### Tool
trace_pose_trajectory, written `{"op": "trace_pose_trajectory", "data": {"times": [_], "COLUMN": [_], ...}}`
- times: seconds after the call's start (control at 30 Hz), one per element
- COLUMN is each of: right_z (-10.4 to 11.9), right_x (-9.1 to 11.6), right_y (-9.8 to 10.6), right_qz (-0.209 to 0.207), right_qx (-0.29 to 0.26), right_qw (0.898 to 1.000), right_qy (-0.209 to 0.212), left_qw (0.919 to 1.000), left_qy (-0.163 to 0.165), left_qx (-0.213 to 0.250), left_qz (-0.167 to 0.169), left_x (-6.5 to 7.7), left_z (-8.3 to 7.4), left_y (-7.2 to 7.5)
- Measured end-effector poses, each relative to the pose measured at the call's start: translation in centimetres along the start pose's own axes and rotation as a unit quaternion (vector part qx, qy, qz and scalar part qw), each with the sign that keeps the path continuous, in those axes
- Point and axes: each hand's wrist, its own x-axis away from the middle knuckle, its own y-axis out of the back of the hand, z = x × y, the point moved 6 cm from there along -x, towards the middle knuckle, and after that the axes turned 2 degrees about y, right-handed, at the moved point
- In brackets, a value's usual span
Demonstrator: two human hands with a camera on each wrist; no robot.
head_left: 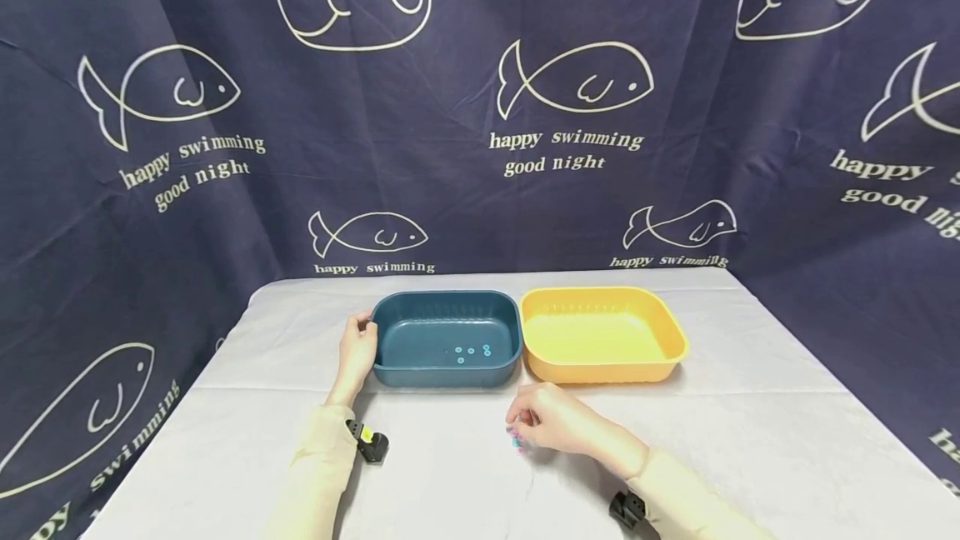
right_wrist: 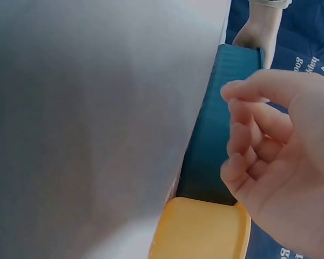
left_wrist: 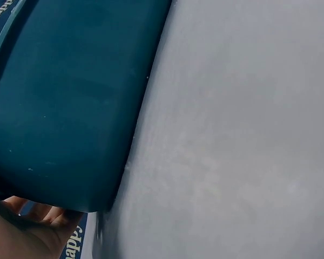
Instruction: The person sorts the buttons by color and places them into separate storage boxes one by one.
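Note:
My left hand [head_left: 358, 347] grips the left end of a dark blue plastic bin [head_left: 442, 377]. In the left wrist view its fingers [left_wrist: 40, 213] lie against the bin's end wall. Several small light-blue rings [head_left: 471, 351] lie on the bin's floor. My right hand [head_left: 551, 417] is over the table in front of the bins. At its fingertips show small pink and blue pieces [head_left: 516, 441], too small to make out further. The right wrist view shows the same hand [right_wrist: 291, 145] with thumb and forefinger together and the other fingers curled; the pieces are hidden there.
A yellow bin [head_left: 607, 372] stands right beside the blue one, their ends nearly touching. Both are on a table with a pale cloth [head_left: 442, 473]. Navy curtains [head_left: 465, 190] with white fish drawings hang behind and at both sides.

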Motion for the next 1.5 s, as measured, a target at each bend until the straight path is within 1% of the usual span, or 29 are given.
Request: {"op": "trace_pose_trajectory", "data": {"times": [0.23, 0.4, 0.53, 0.63, 0.83, 1.07, 1.27, 1.5], "right_z": [0.35, 0.43, 0.46, 0.34, -0.03, -0.37, -0.32, -0.25], "right_x": [0.24, 0.33, 0.34, 0.36, 0.22, 0.09, 0.12, 0.17], "right_y": [-0.56, -0.71, -0.76, -0.83, -0.87, -0.88, -0.70, -0.61], "right_qz": [0.045, 0.056, 0.058, 0.061, 0.063, 0.063, 0.052, 0.050], "right_qx": [0.001, 0.017, 0.026, 0.031, 0.035, 0.018, 0.021, 0.023], "right_qw": [0.999, 0.998, 0.997, 0.997, 0.997, 0.998, 0.998, 0.998], "right_qy": [0.009, 0.021, 0.031, 0.027, 0.010, -0.012, -0.011, -0.007], "left_qw": [1.0000, 1.0000, 1.0000, 1.0000, 1.0000, 1.0000, 1.0000, 0.9999], "left_qy": [0.000, 0.001, 0.001, 0.002, 0.006, 0.008, 0.008, 0.010], "left_qx": [-0.004, -0.003, 0.001, 0.001, -0.001, -0.002, -0.004, -0.004], "left_qz": [-0.001, -0.002, -0.001, -0.002, -0.001, 0.002, 0.002, 0.004], "left_x": [0.00, -0.07, -0.07, -0.06, -0.07, -0.20, -0.26, -0.16], "left_z": [0.13, 0.19, 0.07, 0.10, 0.17, 0.23, 0.25, 0.20], "left_y": [0.03, -0.02, -0.02, 0.00, -0.03, -0.02, -0.04, -0.06]}}
